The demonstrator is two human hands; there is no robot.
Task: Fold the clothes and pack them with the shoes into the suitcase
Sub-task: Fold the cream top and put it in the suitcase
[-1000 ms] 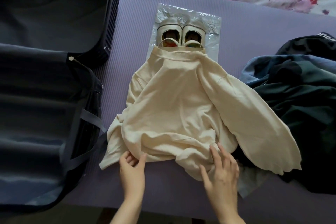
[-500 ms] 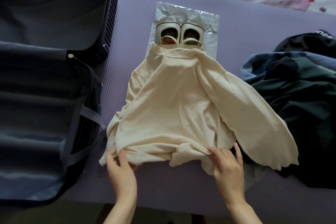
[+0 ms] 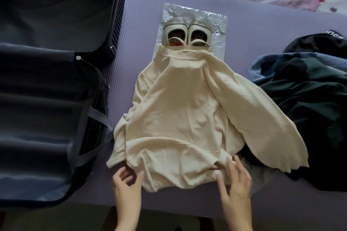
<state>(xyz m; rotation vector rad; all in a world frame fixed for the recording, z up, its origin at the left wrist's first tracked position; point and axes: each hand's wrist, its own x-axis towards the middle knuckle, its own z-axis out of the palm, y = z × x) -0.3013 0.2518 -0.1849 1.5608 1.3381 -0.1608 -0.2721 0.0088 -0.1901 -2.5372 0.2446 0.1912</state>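
My left hand (image 3: pixel 127 185) and right hand (image 3: pixel 235 180) rest open on the hem of the cream sweatshirt (image 3: pixel 180 118). I judge they are flattening it for folding.

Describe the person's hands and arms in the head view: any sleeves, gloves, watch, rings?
The left hand and right hand are both bare, with no gloves and no rings that can be made out. The left forearm and right forearm are bare down to the frame's bottom edge: no sleeves, watch or wristband in view. The right hand is slightly motion-blurred, so fine detail there is unsure.
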